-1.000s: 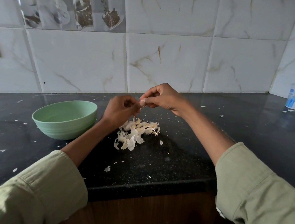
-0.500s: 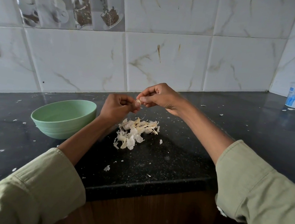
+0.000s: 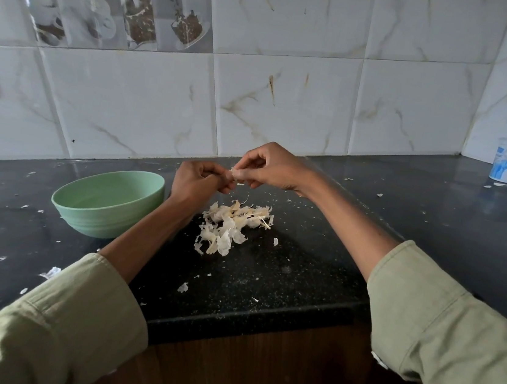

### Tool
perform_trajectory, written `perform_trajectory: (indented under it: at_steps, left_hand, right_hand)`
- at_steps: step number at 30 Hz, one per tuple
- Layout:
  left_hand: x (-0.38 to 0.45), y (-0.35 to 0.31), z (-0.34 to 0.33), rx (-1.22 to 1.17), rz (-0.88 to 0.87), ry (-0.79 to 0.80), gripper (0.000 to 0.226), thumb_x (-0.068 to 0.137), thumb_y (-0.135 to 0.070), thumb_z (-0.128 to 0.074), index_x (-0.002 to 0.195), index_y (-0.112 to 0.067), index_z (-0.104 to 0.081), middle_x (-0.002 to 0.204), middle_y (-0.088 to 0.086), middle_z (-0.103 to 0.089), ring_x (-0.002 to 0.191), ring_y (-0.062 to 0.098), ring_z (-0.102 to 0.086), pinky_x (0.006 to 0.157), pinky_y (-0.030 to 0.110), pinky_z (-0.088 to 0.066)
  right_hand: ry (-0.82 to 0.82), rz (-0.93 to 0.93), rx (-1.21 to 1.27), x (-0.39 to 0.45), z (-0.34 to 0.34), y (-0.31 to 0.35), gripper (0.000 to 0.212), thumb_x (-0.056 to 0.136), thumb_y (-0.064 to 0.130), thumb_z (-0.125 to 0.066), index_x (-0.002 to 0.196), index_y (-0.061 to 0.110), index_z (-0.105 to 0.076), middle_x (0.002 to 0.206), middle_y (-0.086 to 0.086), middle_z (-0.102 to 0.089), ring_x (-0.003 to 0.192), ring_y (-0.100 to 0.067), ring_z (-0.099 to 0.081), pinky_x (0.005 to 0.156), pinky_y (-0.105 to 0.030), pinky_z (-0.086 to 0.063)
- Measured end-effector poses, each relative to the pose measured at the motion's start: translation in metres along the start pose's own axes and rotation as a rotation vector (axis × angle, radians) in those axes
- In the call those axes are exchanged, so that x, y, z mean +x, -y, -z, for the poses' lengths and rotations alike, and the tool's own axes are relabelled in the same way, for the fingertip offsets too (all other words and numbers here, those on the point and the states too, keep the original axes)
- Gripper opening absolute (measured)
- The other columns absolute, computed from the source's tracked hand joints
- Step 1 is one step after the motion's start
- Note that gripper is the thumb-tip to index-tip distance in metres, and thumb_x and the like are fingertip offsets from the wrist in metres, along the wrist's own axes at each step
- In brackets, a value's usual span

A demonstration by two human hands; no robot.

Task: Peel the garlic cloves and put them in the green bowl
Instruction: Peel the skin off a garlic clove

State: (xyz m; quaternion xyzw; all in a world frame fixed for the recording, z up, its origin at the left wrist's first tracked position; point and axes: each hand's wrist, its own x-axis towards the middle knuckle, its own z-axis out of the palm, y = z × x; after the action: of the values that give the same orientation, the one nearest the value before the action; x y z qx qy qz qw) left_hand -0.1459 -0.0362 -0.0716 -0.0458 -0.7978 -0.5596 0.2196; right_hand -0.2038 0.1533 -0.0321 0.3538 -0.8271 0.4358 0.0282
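Both hands (image 3: 261,169) pinch a garlic clove (image 3: 234,173) beside green bowl (image 3: 106,205).

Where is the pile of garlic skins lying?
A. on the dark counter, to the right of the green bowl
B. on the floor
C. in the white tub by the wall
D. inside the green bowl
A: the pile of garlic skins lies on the dark counter beside the green bowl, below the left hand and right hand, which pinch a garlic clove.
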Motion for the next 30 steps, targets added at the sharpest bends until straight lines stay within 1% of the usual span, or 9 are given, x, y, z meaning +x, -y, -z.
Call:
perform_trajectory:
  at_steps: [4, 7, 9, 12, 14, 17, 22, 26, 30]
  left_hand:
    - [-0.0017, -0.0034, -0.0012, -0.008, 0.031, 0.03, 0.012, 0.1, -0.014, -0.069, 0.097, -0.006, -0.078, 0.088, 0.01, -0.08, 0.068, 0.007, -0.072, 0.057, 0.008, -0.046]
    - [-0.0013, -0.0032, -0.0024, 0.003, 0.051, 0.048, 0.013, 0.101, -0.016, -0.067, 0.096, -0.009, -0.077, 0.089, 0.007, -0.081, 0.074, 0.015, -0.073, 0.056, 0.01, -0.047]
    - [-0.0006, -0.002, -0.0033, 0.041, 0.04, 0.051, 0.014, 0.1, -0.022, -0.068, 0.097, -0.011, -0.077, 0.089, 0.002, -0.081, 0.077, 0.018, -0.075, 0.058, 0.012, -0.047]
    - [-0.0013, -0.0021, -0.0043, 0.07, -0.001, 0.043, 0.022, 0.101, -0.033, -0.069, 0.096, -0.013, -0.078, 0.087, -0.001, -0.081, 0.078, 0.018, -0.078, 0.062, 0.018, -0.048]
    - [-0.0019, -0.0019, -0.0045, 0.105, -0.048, 0.026, 0.024, 0.099, -0.037, -0.071, 0.096, -0.015, -0.077, 0.086, -0.003, -0.081, 0.076, 0.017, -0.078, 0.063, 0.021, -0.052]
    - [-0.0038, -0.0019, -0.0053, 0.15, -0.126, 0.03, 0.017, 0.1, -0.03, -0.071, 0.097, -0.014, -0.073, 0.083, 0.0, -0.08, 0.071, 0.016, -0.076, 0.066, 0.022, -0.057]
    - [-0.0058, -0.0044, -0.0054, 0.243, -0.217, 0.042, 0.011, 0.104, -0.015, -0.061, 0.094, -0.014, -0.066, 0.078, 0.006, -0.076, 0.067, 0.017, -0.072, 0.06, 0.023, -0.054]
    - [-0.0045, -0.0031, -0.0015, 0.102, -0.198, 0.055, 0.01, 0.104, -0.001, -0.056, 0.096, 0.001, -0.063, 0.079, 0.016, -0.073, 0.064, 0.013, -0.064, 0.062, 0.019, -0.052]
    - [-0.0046, -0.0054, 0.0005, -0.019, -0.193, 0.08, 0.013, 0.107, -0.005, -0.055, 0.099, 0.004, -0.061, 0.079, 0.016, -0.067, 0.064, 0.011, -0.06, 0.063, 0.018, -0.05]
  right_hand:
    - [-0.081, 0.04, -0.039, 0.0025, -0.0008, -0.0025, 0.014, 0.084, 0.009, -0.085, 0.097, 0.004, -0.079, 0.086, -0.009, -0.079, 0.076, -0.016, -0.076, 0.073, -0.028, -0.062]
    - [-0.087, 0.05, -0.117, 0.0046, 0.0003, -0.0029, 0.01, 0.084, 0.012, -0.085, 0.093, 0.012, -0.082, 0.085, -0.004, -0.079, 0.081, -0.021, -0.077, 0.079, -0.037, -0.064]
    - [-0.089, 0.059, -0.164, 0.0042, 0.0008, -0.0031, 0.008, 0.084, 0.015, -0.085, 0.091, 0.015, -0.082, 0.085, -0.001, -0.079, 0.085, -0.021, -0.076, 0.083, -0.041, -0.063]
    - [-0.103, 0.067, -0.185, 0.0021, 0.0019, -0.0013, 0.011, 0.081, 0.016, -0.086, 0.092, 0.015, -0.082, 0.085, 0.002, -0.079, 0.086, -0.017, -0.076, 0.084, -0.04, -0.063]
    - [-0.091, 0.064, -0.171, 0.001, 0.003, 0.0002, 0.013, 0.078, 0.015, -0.088, 0.09, 0.015, -0.082, 0.083, 0.0, -0.079, 0.085, -0.02, -0.076, 0.083, -0.04, -0.063]
    - [-0.083, 0.067, -0.169, 0.0006, 0.0033, 0.0012, 0.012, 0.078, 0.013, -0.089, 0.087, 0.013, -0.082, 0.08, -0.001, -0.078, 0.082, -0.023, -0.076, 0.079, -0.039, -0.063]
    - [-0.043, 0.056, -0.093, 0.0008, 0.0027, 0.0009, 0.014, 0.083, 0.015, -0.087, 0.09, 0.005, -0.079, 0.08, -0.007, -0.078, 0.076, -0.023, -0.078, 0.077, -0.036, -0.065]
    - [-0.01, 0.055, 0.039, -0.0003, 0.0021, 0.0021, 0.024, 0.084, 0.012, -0.085, 0.097, -0.004, -0.075, 0.086, -0.015, -0.078, 0.079, -0.026, -0.078, 0.079, -0.037, -0.065]
    - [-0.002, 0.044, 0.155, -0.0011, 0.0018, 0.0015, 0.026, 0.086, 0.005, -0.081, 0.103, -0.011, -0.07, 0.093, -0.023, -0.076, 0.08, -0.025, -0.075, 0.077, -0.031, -0.063]
